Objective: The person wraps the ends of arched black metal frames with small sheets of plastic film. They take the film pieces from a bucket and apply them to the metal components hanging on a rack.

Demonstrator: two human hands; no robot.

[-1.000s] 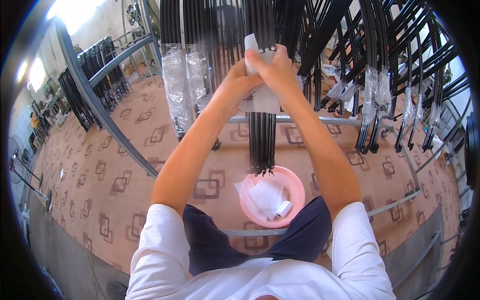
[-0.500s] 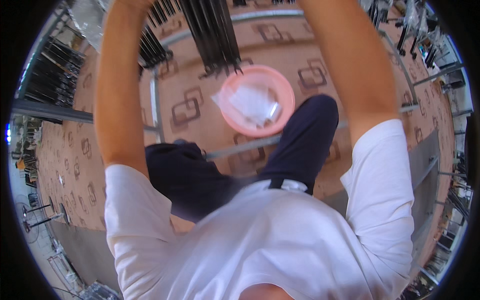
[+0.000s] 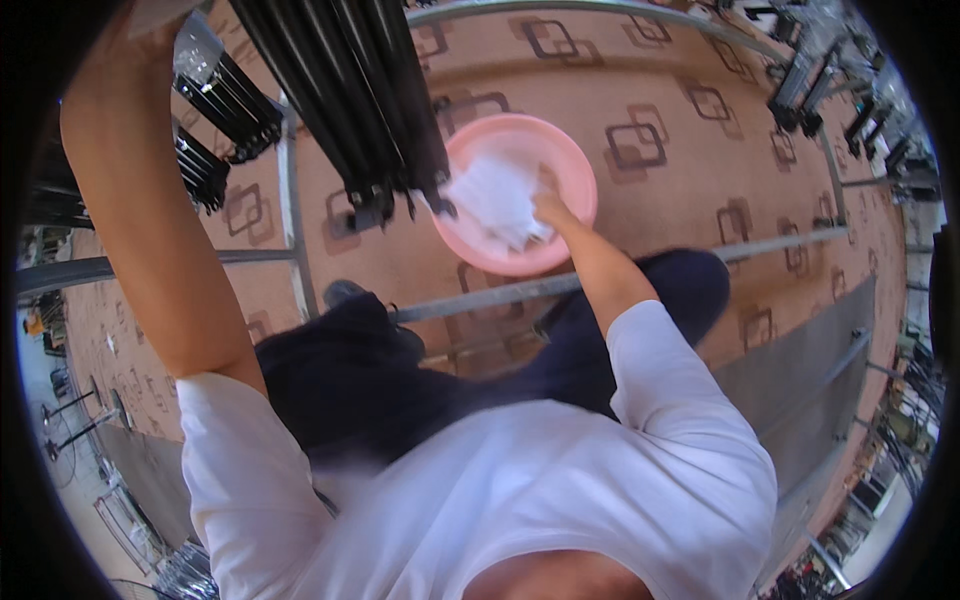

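Observation:
A pink round basin [image 3: 580,170] stands on the floor and holds white, plastic-looking packets [image 3: 490,200]. My right hand [image 3: 549,204] reaches down into it, at the right side of the packets. Motion blurs its fingers, so I cannot tell whether they grip a packet. My left arm is raised toward the top left, where my left hand [image 3: 150,25] is partly cut off by the frame edge with its fingers hidden. Beside that arm hangs a bundle of black metal tubes [image 3: 340,90], with dark fittings at the lower ends, just left of the basin.
More black tube bundles [image 3: 230,105] hang at the left, one with clear plastic over it. Grey metal rails [image 3: 500,300] cross in front of my knees and up the left. Plastic-wrapped black parts [image 3: 800,90] hang at the far right. Patterned brown flooring lies below.
My right hand has come down from above the frame into the basin. My left arm has shifted left. In the picture, the black tubes now hang lower and further left.

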